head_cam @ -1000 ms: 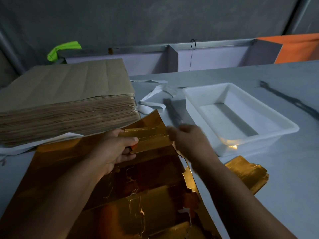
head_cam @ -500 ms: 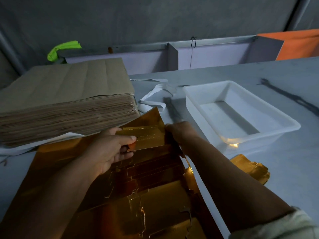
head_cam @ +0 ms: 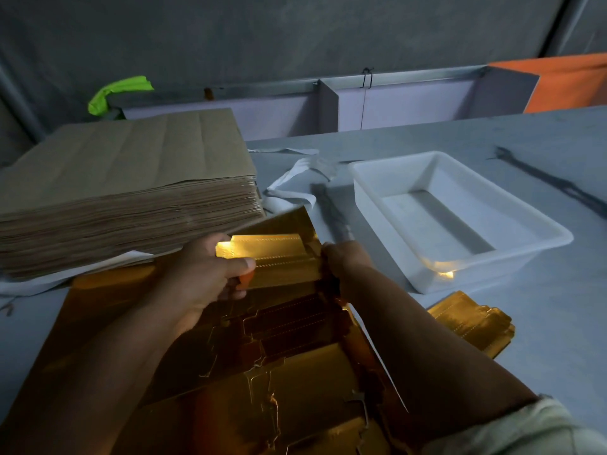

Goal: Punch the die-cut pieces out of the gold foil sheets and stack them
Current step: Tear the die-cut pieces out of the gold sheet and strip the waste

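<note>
1. Pinching the left end of a die-cut piece (head_cam: 282,257) with the left hand (head_cam: 203,274): thumb on top, fingers curled underneath, piece raised off the sheet.
2. Meeting its right end with the right hand (head_cam: 345,257), knuckles up. Fingertips hidden, so impossible to tell whether gripping the piece or pressing waste down.
3. Probably held at both ends to tear the last nicks evenly without creasing the foil.
4. Underneath, a gold foil sheet (head_cam: 262,372) with cut outlines showing, lying on the table (head_cam: 542,323) for support.
5. Just right of the forearm, a stack of punched pieces (head_cam: 469,323), near enough for easy stacking.
6. Further out, a white tub (head_cam: 558,236) with nothing visible inside except a gold reflection.
7. Far left, a tall pile of brown paper (head_cam: 131,178).
</note>
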{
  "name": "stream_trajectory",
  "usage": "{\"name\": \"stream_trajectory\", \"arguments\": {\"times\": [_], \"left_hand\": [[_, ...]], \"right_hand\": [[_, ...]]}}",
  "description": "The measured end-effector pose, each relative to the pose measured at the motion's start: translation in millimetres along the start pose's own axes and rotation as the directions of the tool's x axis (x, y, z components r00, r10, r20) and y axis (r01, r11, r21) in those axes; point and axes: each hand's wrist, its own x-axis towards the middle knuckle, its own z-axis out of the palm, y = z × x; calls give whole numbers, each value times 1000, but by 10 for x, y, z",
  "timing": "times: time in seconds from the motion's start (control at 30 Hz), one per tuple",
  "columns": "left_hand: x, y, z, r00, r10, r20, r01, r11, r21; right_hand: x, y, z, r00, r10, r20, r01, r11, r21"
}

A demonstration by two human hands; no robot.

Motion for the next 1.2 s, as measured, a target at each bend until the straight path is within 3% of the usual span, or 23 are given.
{"name": "stream_trajectory", "arguments": {"times": [0.1, 0.2, 0.33, 0.43, 0.47, 0.57, 0.63, 0.7, 0.83, 0.97, 1.2], "left_hand": [[5, 27, -130, 999, -43, -11, 42, 996, -77], [-26, 34, -164, 998, -53, 28, 55, 994, -95], [-77, 22, -49, 997, -68, 41, 73, 987, -142], [-118, 41, 43, 996, -68, 56, 77, 981, -176], [-137, 48, 70, 996, -66, 65, 77, 980, -186], [-191, 61, 181, 995, -68, 72, 82, 976, -204], [-259, 80, 300, 994, -66, 84, 81, 979, -189], [-352, 108, 451, 990, -61, 130, 84, 981, -176], [-564, 134, 778, 952, -50, 303, 104, 981, -165], [-724, 96, 1047, 886, -49, 462, 61, 998, -9], [-767, 33, 1183, 876, -105, 470, 53, 991, 121]], "right_hand": [[-4, 44, -70, 999, 49, 4, -49, 999, -16], [-20, 27, -84, 1000, -9, 11, 10, 998, -62], [-123, -42, -89, 944, -326, -47, 293, 895, -336], [-272, -43, -185, 890, -420, -179, 391, 903, -176], [-336, -46, -250, 914, -380, -143, 374, 925, -70], [-514, -37, -500, 953, -258, 156, 224, 952, 208], [-616, -19, -677, 920, -270, 285, 210, 952, 225], [-689, 9, -857, 895, -316, 315, 260, 943, 206], [-796, 100, -1342, 929, -287, 234, 260, 955, 143], [-861, 282, -1805, 959, -221, 177, 225, 974, 1], [-758, 639, -2158, 993, -88, -81, 68, 973, -223]]}}
